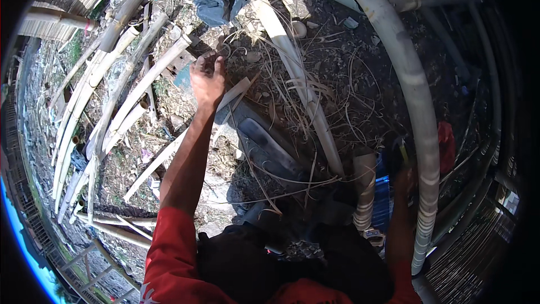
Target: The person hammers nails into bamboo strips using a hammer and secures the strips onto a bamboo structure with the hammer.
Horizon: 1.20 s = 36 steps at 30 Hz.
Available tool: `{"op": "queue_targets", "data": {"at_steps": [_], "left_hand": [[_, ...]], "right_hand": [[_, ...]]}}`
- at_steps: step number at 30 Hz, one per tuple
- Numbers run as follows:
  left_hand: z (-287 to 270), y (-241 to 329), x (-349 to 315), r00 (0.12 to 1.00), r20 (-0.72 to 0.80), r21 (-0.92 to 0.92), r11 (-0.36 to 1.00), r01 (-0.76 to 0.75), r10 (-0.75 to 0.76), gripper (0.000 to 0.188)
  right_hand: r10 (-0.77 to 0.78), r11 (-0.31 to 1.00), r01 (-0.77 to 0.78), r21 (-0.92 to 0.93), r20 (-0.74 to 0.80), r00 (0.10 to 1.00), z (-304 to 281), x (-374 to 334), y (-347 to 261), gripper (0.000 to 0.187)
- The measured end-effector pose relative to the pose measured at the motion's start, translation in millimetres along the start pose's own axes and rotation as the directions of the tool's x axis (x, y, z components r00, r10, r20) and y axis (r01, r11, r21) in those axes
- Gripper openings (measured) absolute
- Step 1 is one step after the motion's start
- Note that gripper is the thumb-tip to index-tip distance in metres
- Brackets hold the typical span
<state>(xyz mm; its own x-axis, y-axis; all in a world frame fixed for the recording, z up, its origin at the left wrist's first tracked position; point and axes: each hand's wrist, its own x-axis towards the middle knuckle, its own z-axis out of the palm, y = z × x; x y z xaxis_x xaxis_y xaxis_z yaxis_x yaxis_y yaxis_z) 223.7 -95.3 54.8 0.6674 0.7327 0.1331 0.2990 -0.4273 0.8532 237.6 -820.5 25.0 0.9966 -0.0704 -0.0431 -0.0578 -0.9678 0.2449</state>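
My left hand (208,81) reaches out over the littered ground with its fingers apart, their tips in shade. Nothing shows in its grasp. Just beside the wrist lies a pale split strip of bamboo (233,93). In deep shade at the right, my right hand (404,180) is close to a narrow yellow piece (403,152). Its fingers are too dark to make out. Next to it are a blue ribbed item (382,200) and an upright bamboo piece (364,186). A long, flat, dark piece with a glossy surface (270,143) lies between my arms.
A thick bamboo pole (413,90) arches down the right side. Several bamboo poles (135,98) lie at the left. A split bamboo length (301,81) crosses the middle among thin curled shavings (349,101). A dark plastic bag (218,0) lies at the far side, a red item (446,146) at right.
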Motion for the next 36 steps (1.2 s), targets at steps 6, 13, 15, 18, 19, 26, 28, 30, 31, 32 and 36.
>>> {"op": "queue_targets", "data": {"at_steps": [6,13,15,18,19,26,28,30,31,32,36], "left_hand": [[19.4,3.1,105.8,0.990,0.116,0.411,0.904,-0.117,0.075,0.079],[48.9,21.6,189.2,0.890,0.454,0.617,0.712,-0.335,0.026,0.069],[39.1,3.6,204.2,0.779,0.585,0.441,0.717,-0.539,0.226,0.056],[37.6,19.6,156.5,0.718,0.648,0.339,0.749,-0.570,0.253,0.039],[24.0,24.2,147.8,0.658,0.698,0.296,0.723,-0.625,0.283,0.037],[24.6,0.0,129.1,0.788,0.573,-0.384,0.777,0.499,-0.224,0.037],[12.1,-66.2,160.8,0.710,0.703,-0.558,0.642,0.525,0.030,0.037],[36.2,-74.6,155.6,0.829,0.491,-0.219,0.884,0.414,-0.267,0.041],[53.9,-63.0,149.0,0.930,0.193,0.255,0.931,0.260,-0.313,0.043],[61.5,-50.8,148.4,0.944,0.183,0.668,0.739,0.086,-0.275,0.051],[67.6,12.1,127.6,0.917,0.390,0.673,0.705,-0.223,-0.082,0.049]], "right_hand": [[0.018,0.964,0.020,0.264,-0.143,0.990,-106.7,-60.2,-117.3,0.033],[-0.146,0.779,0.237,0.581,-0.199,0.969,-142.6,-97.5,-139.2,0.028],[-0.179,0.745,0.302,0.595,-0.258,0.949,-134.0,-97.5,-139.1,0.029],[-0.089,0.723,0.139,0.677,-0.108,0.990,-146.1,-101.7,-130.6,0.030],[-0.088,0.718,0.136,0.683,-0.104,0.991,-143.1,-101.0,-130.3,0.030],[-0.056,0.721,0.113,0.684,-0.105,0.993,-141.7,-107.4,-117.4,0.031],[-0.099,0.705,0.130,0.697,-0.085,0.991,-140.4,-107.6,-132.8,0.032],[-0.120,0.712,0.148,0.686,-0.088,0.989,-138.7,-109.6,-130.7,0.032],[-0.134,0.717,0.161,0.678,-0.093,0.987,-139.1,-110.5,-128.5,0.032],[-0.128,0.722,0.155,0.674,-0.090,0.988,-138.9,-109.8,-127.6,0.032],[-0.111,0.732,0.120,0.671,-0.056,0.992,-141.6,-112.1,-118.3,0.032]]}}
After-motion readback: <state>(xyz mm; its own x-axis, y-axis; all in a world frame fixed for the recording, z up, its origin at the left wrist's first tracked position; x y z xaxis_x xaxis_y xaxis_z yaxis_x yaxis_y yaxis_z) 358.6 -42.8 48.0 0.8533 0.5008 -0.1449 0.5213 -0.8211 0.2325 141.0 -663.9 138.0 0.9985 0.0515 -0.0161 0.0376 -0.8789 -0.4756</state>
